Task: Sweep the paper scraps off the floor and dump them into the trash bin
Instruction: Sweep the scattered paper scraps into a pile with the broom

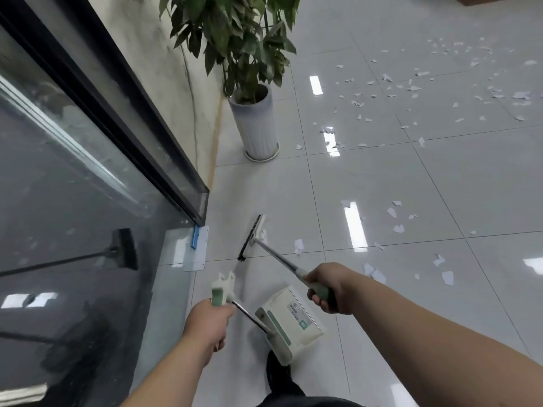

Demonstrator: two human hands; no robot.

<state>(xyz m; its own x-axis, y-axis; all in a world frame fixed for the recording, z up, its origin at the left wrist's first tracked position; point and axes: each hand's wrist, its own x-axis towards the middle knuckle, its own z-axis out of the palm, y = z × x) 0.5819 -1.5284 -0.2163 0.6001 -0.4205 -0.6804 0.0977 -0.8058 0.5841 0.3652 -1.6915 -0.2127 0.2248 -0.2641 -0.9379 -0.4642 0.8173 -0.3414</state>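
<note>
The right hand (326, 292) is closed around the green grip of the broom (253, 237), whose bristle head sits low by the floor (411, 186) at lower centre, near the glass door (73, 171). The left hand (205, 321) grips the handle of the dustpan (289, 321), which hangs tilted at the bottom centre. The paper scraps (414, 88) lie mostly in the upper right, with a few just right of the broom head. The step in hand looks like starting the sweep: short, low strokes should gather the light scraps into one pile without scattering them. The dustpan shows only its labelled back, so its contents cannot be told. The white plant pot (258, 127) holds a leafy plant. No trash bin is in view.
</note>
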